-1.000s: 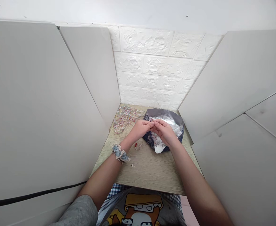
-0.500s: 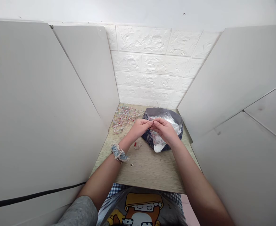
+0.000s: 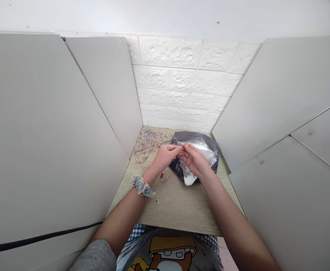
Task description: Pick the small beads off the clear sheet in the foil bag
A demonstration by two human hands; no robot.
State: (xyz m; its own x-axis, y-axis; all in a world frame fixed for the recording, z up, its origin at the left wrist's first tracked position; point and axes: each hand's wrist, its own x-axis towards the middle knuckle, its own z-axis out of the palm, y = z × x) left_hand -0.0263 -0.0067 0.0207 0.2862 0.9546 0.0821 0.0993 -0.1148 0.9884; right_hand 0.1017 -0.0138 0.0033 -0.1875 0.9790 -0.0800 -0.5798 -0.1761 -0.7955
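Observation:
My left hand (image 3: 166, 155) and my right hand (image 3: 194, 159) meet fingertip to fingertip over a dark blue patterned bag (image 3: 176, 165) with a silvery lining. Both are closed in a pinch. Whatever sits between the fingertips is too small to make out. Small beads show inside the bag, partly behind my right hand. Left of my hands, a heap of beaded strands (image 3: 149, 143) in pink, white and green lies at the back of the table. A short curved beaded piece with a red part (image 3: 162, 176) rests below my left hand.
A small whitish and dark bit (image 3: 157, 201) lies on the wooden table (image 3: 182, 210) near its front edge. Grey-white panels (image 3: 103, 75) stand on both sides, and a white brick-pattern wall (image 3: 179, 79) closes the back. A blue scrunchie (image 3: 143, 186) circles my left wrist.
The whole scene sits slightly lower as the camera tilts. My hands stay pinched together over the bag, with the right-hand fingers shifted a little.

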